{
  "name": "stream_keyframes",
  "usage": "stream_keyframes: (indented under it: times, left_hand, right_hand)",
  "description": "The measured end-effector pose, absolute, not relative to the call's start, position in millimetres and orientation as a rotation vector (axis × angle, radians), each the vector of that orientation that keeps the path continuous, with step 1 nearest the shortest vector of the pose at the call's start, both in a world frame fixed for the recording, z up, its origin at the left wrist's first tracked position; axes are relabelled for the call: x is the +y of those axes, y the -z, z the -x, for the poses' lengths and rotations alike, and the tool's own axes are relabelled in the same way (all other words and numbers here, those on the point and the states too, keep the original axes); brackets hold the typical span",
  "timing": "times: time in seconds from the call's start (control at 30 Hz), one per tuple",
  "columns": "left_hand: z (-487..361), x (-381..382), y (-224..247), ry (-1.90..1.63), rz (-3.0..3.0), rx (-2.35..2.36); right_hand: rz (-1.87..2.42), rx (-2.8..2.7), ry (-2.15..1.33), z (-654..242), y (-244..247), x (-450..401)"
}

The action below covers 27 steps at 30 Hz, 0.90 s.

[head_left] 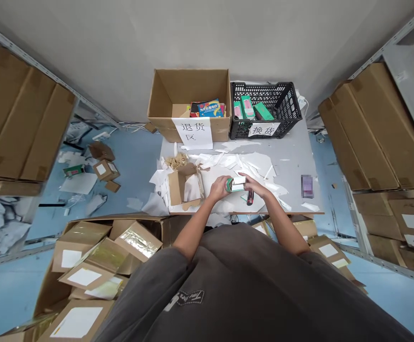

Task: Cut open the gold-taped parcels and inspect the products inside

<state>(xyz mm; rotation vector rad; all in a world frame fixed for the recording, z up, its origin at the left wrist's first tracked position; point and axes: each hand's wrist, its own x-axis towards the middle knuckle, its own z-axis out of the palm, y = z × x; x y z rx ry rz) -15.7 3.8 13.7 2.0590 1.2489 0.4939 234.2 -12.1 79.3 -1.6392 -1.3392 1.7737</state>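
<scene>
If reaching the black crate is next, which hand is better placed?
Probably the right hand: it is nearer the black crate, while the left hand grips the green-and-white box at its left end.

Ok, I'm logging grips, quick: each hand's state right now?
Left hand: closed, holding the green-and-white box.
Right hand: at the box's other end; open or closed cannot be told.

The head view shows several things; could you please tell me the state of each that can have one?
Large cardboard box, open, partly filled.
Black crate, open, partly filled.
Small cardboard box, open.
Green-and-white box, in the left hand, right hand at its end.
Red-and-black tool, held or loose unclear.
Paper scraps, scattered.
</scene>
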Motion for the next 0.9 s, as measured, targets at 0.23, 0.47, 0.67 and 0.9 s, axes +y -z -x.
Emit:
stream_keyframes:
  times: [0.23,0.47,0.67,0.9]
  left_hand:
    - [2.3,-6.0,47.7,-0.573,-1.663,1.331]
    - [-6.2,-41.9,92.6,-0.549,-1.49,1.572]
    - [-42.4,-64.3,108.6,-0.423,-1.456,1.788]
    - [-24.7,-75.7,94.0,-0.485,-1.33,1.673]
  right_hand:
    - [1.519,-1.716,-1.575,-215.9,-8.1,-8.4]
    - [1.615,-1.846,-1.464,-199.2,48.7,-14.2]
    - [1.806,-1.703,-1.226,-170.7,48.5,-54.7]
    - [1.782,-1.704,-1.222,-173.2,45.1,-40.3]
